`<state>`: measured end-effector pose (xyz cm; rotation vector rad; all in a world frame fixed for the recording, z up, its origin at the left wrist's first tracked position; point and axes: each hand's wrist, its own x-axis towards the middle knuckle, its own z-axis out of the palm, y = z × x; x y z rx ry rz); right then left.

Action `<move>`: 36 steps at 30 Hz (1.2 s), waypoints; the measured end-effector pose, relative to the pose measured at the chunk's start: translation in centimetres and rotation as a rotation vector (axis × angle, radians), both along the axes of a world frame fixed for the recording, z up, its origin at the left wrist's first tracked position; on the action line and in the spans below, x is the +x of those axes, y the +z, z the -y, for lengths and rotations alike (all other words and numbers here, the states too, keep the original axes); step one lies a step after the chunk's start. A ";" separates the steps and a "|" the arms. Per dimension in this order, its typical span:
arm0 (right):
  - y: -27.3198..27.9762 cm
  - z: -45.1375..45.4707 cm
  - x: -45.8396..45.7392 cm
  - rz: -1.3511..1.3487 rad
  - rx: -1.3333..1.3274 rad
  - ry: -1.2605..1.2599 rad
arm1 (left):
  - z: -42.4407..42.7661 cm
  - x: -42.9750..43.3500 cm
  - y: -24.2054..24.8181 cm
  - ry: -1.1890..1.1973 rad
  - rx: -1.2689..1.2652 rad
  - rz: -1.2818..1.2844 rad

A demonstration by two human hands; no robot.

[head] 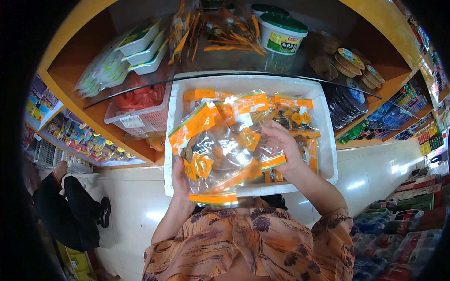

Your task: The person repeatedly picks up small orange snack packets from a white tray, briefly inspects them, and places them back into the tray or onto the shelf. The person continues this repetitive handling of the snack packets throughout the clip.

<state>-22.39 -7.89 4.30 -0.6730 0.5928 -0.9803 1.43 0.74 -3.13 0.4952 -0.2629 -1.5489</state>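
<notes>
Several clear plastic packets with orange edges (200,140) are held between my hands above a white foam box (332,154). My left hand (181,179) grips their left edge, the thumb lying on the front of a packet with brown dried food inside. My right hand (283,144) closes on the right side of the packets, its fingertips on the clear film. More orange-edged packets (293,114) lie in the box beneath and behind them. How many packets are in my hands I cannot tell.
A glass shelf edge (246,73) runs behind the box, bearing a green-lidded tub (283,33), packets and white trays (144,45). A pink plastic basket (140,116) stands left of the box. Another person's dark-trousered legs (70,210) are at the left; bottle packs (397,239) stand at the right.
</notes>
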 end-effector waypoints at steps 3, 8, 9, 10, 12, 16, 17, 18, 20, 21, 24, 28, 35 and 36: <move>-0.5 0.3 0.4 0.022 0.042 0.014 | -0.1 0.3 -1.5 -0.010 0.048 -0.036; -1.7 0.5 1.0 0.096 0.077 0.034 | -0.4 -0.5 -0.5 -0.070 -0.015 -0.122; -2.1 0.6 0.9 0.091 0.044 0.052 | -0.3 -0.7 0.0 -0.052 -0.010 -0.122; -2.6 0.8 0.7 0.086 0.011 0.069 | -0.4 -1.0 1.0 -0.045 -0.002 -0.049; -2.5 0.4 0.8 0.025 -0.085 0.041 | -0.6 -1.8 2.4 -0.003 0.077 0.027; -1.7 -1.4 -0.4 -0.180 0.077 0.060 | -1.0 -1.7 2.4 -0.039 0.097 0.127; -3.4 -1.3 -1.4 -0.245 -0.011 0.079 | -1.0 -2.0 2.8 -0.068 0.095 0.130; -1.8 -2.2 -1.5 -0.220 0.042 0.145 | -1.4 -2.0 3.0 -0.109 0.094 0.137; -1.7 -3.4 -2.0 -0.224 0.022 0.184 | -2.0 -1.9 3.4 -0.193 0.071 0.133; -1.7 -4.0 -2.2 -0.266 -0.020 0.216 | -2.4 -1.8 3.7 -0.225 0.060 0.137; -0.3 -5.5 -2.0 -0.294 -0.196 0.283 | -2.8 -2.3 3.8 -0.258 0.140 0.257; -0.8 -6.5 -1.9 -0.243 -0.243 0.283 | -2.4 -3.2 5.5 -0.247 0.143 0.456; -0.6 -7.9 -3.2 -0.275 -0.214 0.421 | -3.6 -3.2 5.8 -0.231 0.025 0.583; 1.0 -8.1 -2.8 -0.464 -0.390 0.436 | -4.1 -2.8 5.4 -0.241 0.019 0.615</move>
